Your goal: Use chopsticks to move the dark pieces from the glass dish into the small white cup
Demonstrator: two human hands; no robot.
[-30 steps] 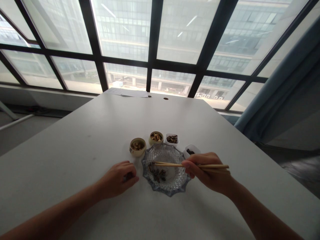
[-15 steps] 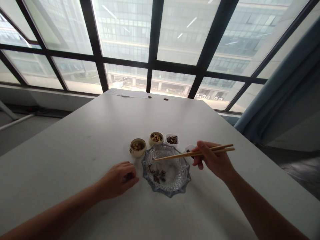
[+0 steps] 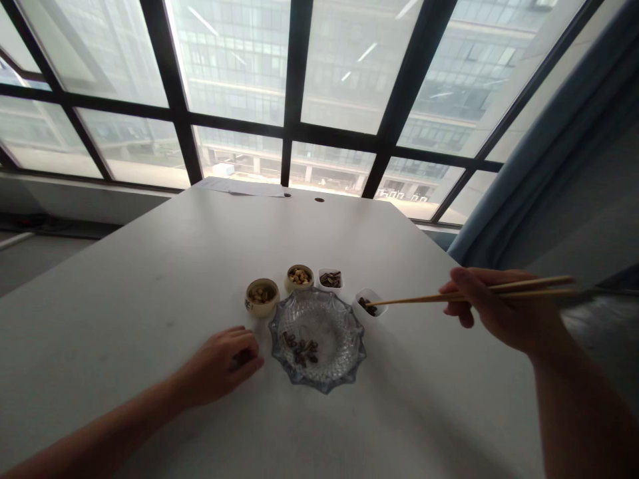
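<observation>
My right hand (image 3: pixel 492 306) is closed round a pair of wooden chopsticks (image 3: pixel 419 300). Their tips reach into a small white dish (image 3: pixel 379 309) holding a few dark seeds (image 3: pixel 367 305); whether they pinch one, I cannot tell. Left of that dish is a scalloped glass bowl (image 3: pixel 339 346), with several dark, shelled seeds (image 3: pixel 300 348) gathered in its left part. Beside the bowl's left rim, my left hand (image 3: pixel 224 362) rests on the table, loosely curled, with nothing seen in it.
Behind the glass bowl stand a cream cup (image 3: pixel 262 307) of brownish pieces, another cream cup (image 3: pixel 299 286) of yellowish pieces, and a white dish (image 3: pixel 331 289) of striped seeds. Papers (image 3: pixel 239 187) lie at the far end of the white table (image 3: pixel 200 246), near the windows. A blue curtain (image 3: pixel 499 193) hangs at right.
My right hand has moved right, taking the chopstick tips from over the glass bowl to the right-hand white dish. The view has shifted slightly right. My left hand stays beside the bowl.
</observation>
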